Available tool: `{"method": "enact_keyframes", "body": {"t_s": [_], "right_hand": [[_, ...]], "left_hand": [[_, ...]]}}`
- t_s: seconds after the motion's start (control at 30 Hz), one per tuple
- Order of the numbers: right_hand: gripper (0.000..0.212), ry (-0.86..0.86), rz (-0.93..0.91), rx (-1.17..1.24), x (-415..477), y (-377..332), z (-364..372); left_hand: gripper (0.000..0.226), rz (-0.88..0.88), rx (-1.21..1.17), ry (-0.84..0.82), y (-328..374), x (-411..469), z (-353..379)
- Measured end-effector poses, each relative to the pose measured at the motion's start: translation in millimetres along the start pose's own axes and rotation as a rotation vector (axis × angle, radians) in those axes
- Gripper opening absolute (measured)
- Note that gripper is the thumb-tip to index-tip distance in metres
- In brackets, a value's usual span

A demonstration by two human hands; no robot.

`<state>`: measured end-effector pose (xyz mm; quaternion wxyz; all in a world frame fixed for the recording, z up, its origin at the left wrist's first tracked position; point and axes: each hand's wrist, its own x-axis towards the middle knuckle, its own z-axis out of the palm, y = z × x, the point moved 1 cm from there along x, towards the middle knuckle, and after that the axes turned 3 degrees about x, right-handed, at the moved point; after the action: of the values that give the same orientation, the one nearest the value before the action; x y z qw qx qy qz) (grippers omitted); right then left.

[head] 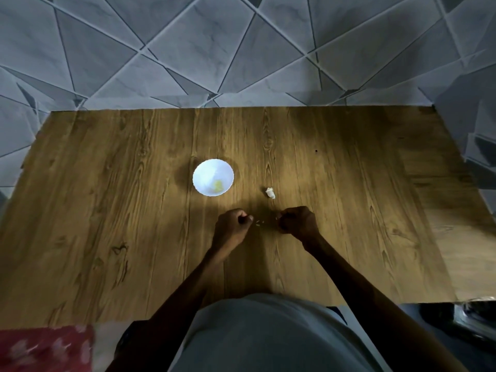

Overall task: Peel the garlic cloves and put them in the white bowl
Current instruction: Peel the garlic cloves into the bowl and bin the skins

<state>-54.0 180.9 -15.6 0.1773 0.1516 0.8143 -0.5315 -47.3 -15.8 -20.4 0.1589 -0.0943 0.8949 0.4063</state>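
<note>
My left hand is over the table, a little in from the middle of the near edge. Fingers curled into the palm, thumb tip laid against the forefinger. I cannot tell whether anything is pinched there.

My right hand is level with the left and near it, with a gap between them. Fingers clenched inward, knuckles up. A pale speck shows at the fingertips, but I cannot tell whether it is a clove, skin or nothing held.

Small pale flecks lie on the wood in the gap between the two hands.

The white bowl stands near the middle of the table, beyond my left hand and well apart from it. Yellowish peeled garlic lies in the bottom of it, towards the side nearest me.

A white garlic piece lies on the wood to the right of the bowl, apart from it, and just beyond my right hand without touching it. Whether it is an unpeeled clove or loose skin I cannot tell.

Nothing stands on the wood between either hand and the bowl, or between the right hand and the white piece.

Off the table: grey tiles with a triangle pattern run beyond the far edge and past both side edges. A red patterned cloth shows below the near left corner. A dark shiny object, too dim to identify, sits below the near right corner. My grey shirt covers the middle of the near edge.
</note>
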Motion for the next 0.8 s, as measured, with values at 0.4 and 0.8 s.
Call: {"method": "enact_keyframes", "body": {"t_s": [0.4,0.8], "right_hand": [[0.003,0.075,-0.040,-0.167,7,14,-9],[0.011,-0.043,-0.292,-0.406,-2,9,-4]], "left_hand": [[0.012,0.054,0.157,0.047,-2,-3,-1],[0.007,0.005,0.111,0.008,0,-13,2]]}}
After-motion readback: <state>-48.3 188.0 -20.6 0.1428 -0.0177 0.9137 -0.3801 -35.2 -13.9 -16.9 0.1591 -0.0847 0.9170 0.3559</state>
